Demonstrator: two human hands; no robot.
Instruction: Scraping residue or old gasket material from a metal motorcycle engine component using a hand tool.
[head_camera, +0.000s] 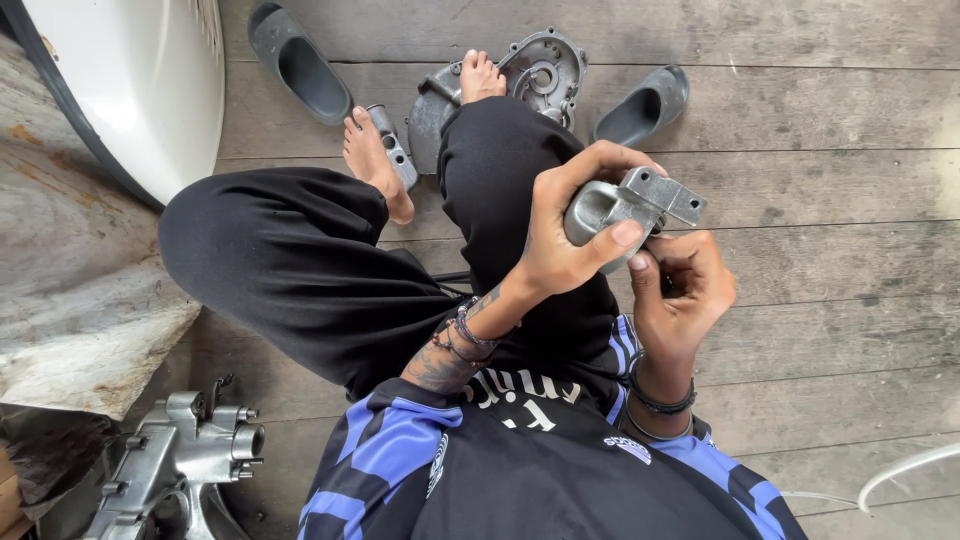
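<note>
The person sat on the wooden plank floor (820, 330) with knees drawn up, and both hands met over a small grey cast-metal part (628, 208) held above the right knee. The left hand (560, 235) was wrapped tight around the rounded body of the part, thumb pressed along its underside, while the flat flanged end with its holes stuck out toward three o'clock. The right hand (685, 285) sat just below, at about five o'clock from the part, fingers curled in and touching its underside; whether it gripped something small of its own I could not tell. Beyond the knees, at twelve o'clock, a round engine cover (540, 75) lay on the floor under the toes of one bare foot, and a short grey metal piece (393, 148) rested against the other foot at about eleven o'clock. Two dark grey slippers (300, 65) lay apart on the planks, one at eleven o'clock and one at one o'clock. A silver engine casing (180, 465) stood at eight o'clock, near a white curved panel (140, 80) at ten o'clock.
</note>
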